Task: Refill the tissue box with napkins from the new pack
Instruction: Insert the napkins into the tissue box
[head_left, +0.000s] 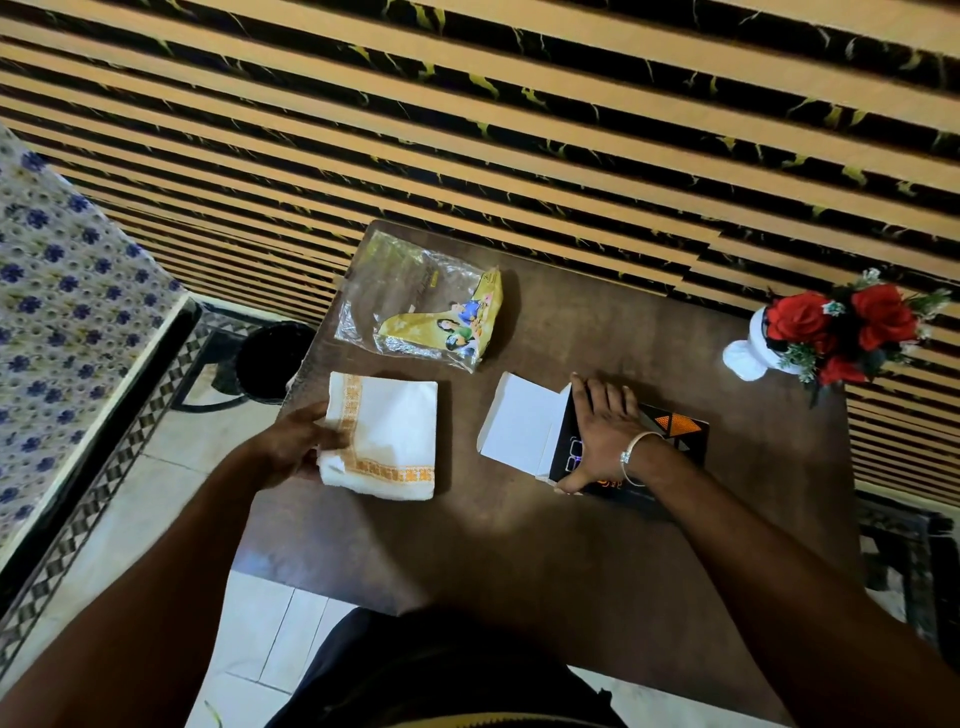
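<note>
One napkin stack (387, 434) against left fingers (332, 439)

1. Stack of white paper napkins (389, 434): orange patterned border.
2. Flat black cardboard tissue box (670, 441): orange triangles, white flap.
3. Clear plastic pack wrapper (423, 304): yellow printed panel.
4. Dark brown wooden table (519, 545).
5. Red artificial roses (841, 317) in white vase (745, 356).
6. Wall (467, 130): tan and black stripes.

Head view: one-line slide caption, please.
Left hand grips the napkin stack; right hand steadies the open tissue box, emptied pack behind.
</note>
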